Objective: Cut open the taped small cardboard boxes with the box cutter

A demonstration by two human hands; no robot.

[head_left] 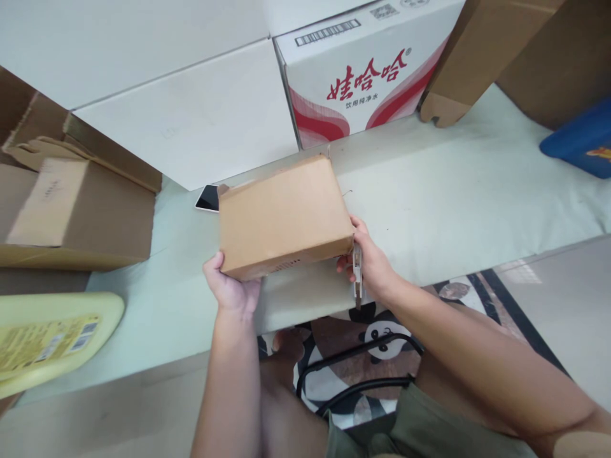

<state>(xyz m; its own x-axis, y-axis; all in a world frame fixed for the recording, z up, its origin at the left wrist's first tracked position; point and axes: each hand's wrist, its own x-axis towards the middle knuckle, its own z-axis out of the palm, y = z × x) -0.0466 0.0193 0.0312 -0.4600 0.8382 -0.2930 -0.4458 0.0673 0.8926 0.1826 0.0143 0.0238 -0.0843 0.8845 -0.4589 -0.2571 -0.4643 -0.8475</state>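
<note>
A small brown cardboard box (284, 216) is lifted slightly above the pale table (453, 210), tilted toward me. My left hand (231, 289) grips its near left corner from below. My right hand (370, 257) presses against the box's near right corner and also holds a slim utility knife (357, 277), which points down toward the table edge. A black phone (208, 198) lies flat just behind the box's far left corner.
A white carton with red lettering (363, 70) and plain white boxes (191, 114) stand at the back. Brown cardboard boxes (76, 210) sit at left, a yellow padded item (52, 340) at near left, brown cardboard (477, 57) and a blue object (580, 143) at right.
</note>
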